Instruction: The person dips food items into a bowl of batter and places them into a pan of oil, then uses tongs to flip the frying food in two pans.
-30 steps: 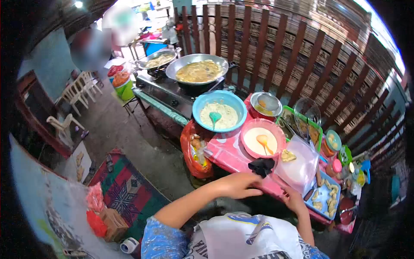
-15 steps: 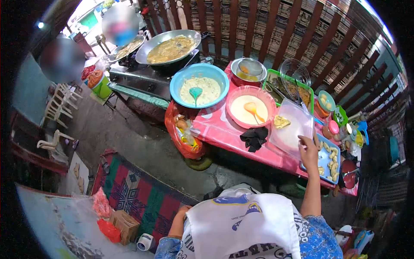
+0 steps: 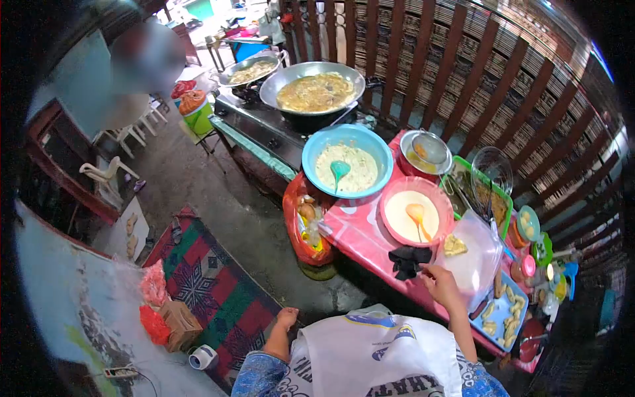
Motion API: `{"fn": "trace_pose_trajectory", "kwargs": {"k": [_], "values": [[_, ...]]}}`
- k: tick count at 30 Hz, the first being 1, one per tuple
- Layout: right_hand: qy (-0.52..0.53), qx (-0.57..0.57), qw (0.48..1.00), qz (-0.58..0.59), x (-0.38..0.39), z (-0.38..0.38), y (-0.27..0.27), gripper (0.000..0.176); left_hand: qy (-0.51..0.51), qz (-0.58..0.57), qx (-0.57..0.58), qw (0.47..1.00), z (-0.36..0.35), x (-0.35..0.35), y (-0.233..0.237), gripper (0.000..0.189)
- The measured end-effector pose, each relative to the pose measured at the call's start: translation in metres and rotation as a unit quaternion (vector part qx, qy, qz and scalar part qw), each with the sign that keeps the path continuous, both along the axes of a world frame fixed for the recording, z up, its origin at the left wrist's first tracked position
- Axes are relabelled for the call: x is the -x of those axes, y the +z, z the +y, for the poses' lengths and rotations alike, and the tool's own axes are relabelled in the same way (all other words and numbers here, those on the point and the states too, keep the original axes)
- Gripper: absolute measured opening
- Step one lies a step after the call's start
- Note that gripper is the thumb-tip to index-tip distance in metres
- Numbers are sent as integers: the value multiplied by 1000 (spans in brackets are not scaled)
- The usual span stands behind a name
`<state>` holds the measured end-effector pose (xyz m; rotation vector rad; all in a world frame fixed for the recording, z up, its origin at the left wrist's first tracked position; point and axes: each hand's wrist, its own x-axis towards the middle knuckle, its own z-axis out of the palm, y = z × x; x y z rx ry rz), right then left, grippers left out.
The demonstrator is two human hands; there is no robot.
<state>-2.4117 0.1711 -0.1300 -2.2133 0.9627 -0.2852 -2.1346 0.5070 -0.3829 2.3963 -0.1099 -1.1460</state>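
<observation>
My right hand reaches onto the pink table, with bent fingers at the near corner of a clear plastic container that holds a yellow lump. Whether it grips the container I cannot tell. A black cloth lies just left of that hand. My left hand hangs low beside my body over the floor, holding nothing. Beyond the cloth stand a pink bowl of pale batter with an orange spoon, and a blue bowl of batter with a teal ladle.
A large wok of yellow food sits on a stove at the back. A blue tray of fried pieces lies right of my hand. A red bag hangs at the table's left end. A patterned rug covers the floor; a wooden fence stands behind.
My left hand left the table edge and dropped beside my body. My right hand moved from the container's right side to its near left corner by the black cloth. The view shifted.
</observation>
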Motion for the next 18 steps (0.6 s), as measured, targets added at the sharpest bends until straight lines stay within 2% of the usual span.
{"fn": "trace_pose_trajectory", "kwargs": {"k": [1,3,4,5,7,8,10,12,13,14,15,16,17,18], "values": [[6,-2,1000,-5,-7,-7,1,31,6,-5,-2,1000,-5,1,-10,24],[21,-11,999,-34,-22,-19,6,30,-82,-97,27,992,-20,5,-21,26],[25,-7,998,-48,-28,-25,5,29,-111,-56,39,992,-27,1,-21,28],[30,-8,998,-50,-34,-29,7,29,-106,-58,38,992,-30,2,-21,28],[85,18,995,-51,-48,-36,15,27,-21,-63,57,996,-45,14,12,29],[95,1,994,-49,-54,-40,16,26,-21,-63,55,996,-46,16,14,29],[101,4,994,-37,-65,-46,22,26,32,-52,121,991,-36,22,15,29],[104,12,994,-22,-76,-52,26,26,104,222,149,958,23,1,-121,28],[90,-5,995,-42,-81,-55,25,26,135,340,127,922,38,-8,-156,27],[68,-21,996,-62,-84,-59,25,26,8,221,200,954,49,-3,-126,26],[42,-22,997,-58,-89,-63,26,26,-134,32,235,962,65,-1,-122,24],[55,9,998,-34,-96,-68,29,26,-217,-161,239,933,77,2,-127,23],[65,37,997,-7,-99,-68,30,27,-45,5,30,999,120,8,-110,22],[56,53,997,-19,-103,-69,30,27,-50,22,15,998,129,-11,-112,20]]}}
